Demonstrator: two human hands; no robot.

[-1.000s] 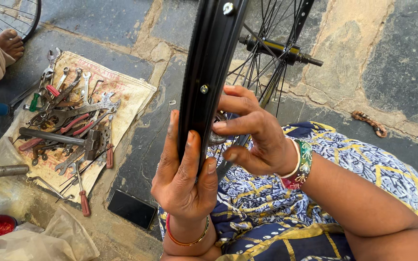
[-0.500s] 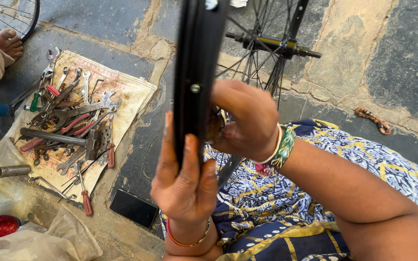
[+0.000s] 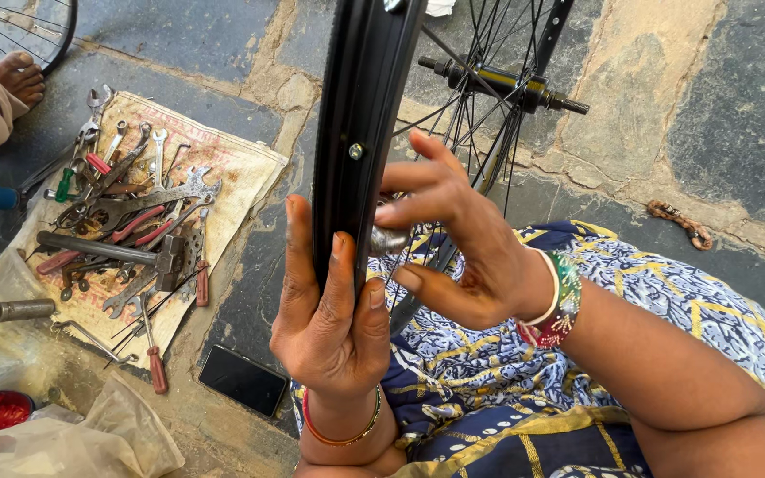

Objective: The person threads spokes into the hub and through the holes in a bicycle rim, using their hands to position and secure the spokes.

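Observation:
A black bicycle wheel rim (image 3: 367, 115) stands upright in front of me, its spokes running to a hub and axle (image 3: 506, 84). My left hand (image 3: 329, 327) grips the near edge of the rim from below, fingers wrapped up its face. My right hand (image 3: 453, 239) is beside the rim on the spoke side, thumb and fingertips pinching a small shiny metal tool (image 3: 387, 239) against the spokes. Bangles ring both wrists.
Spanners, pliers, screwdrivers and a hammer (image 3: 117, 252) lie on a cloth sack (image 3: 232, 168) to the left. A black phone (image 3: 243, 381) lies on the stone floor. Another person's bare foot (image 3: 15, 71), a second wheel (image 3: 42, 31), a chain piece (image 3: 679, 221) and plastic bags (image 3: 73, 443) are around.
My right hand has opened out from a curled position over the spokes and now pinches the small metal tool. The rim has shifted slightly; my left hand keeps its grip.

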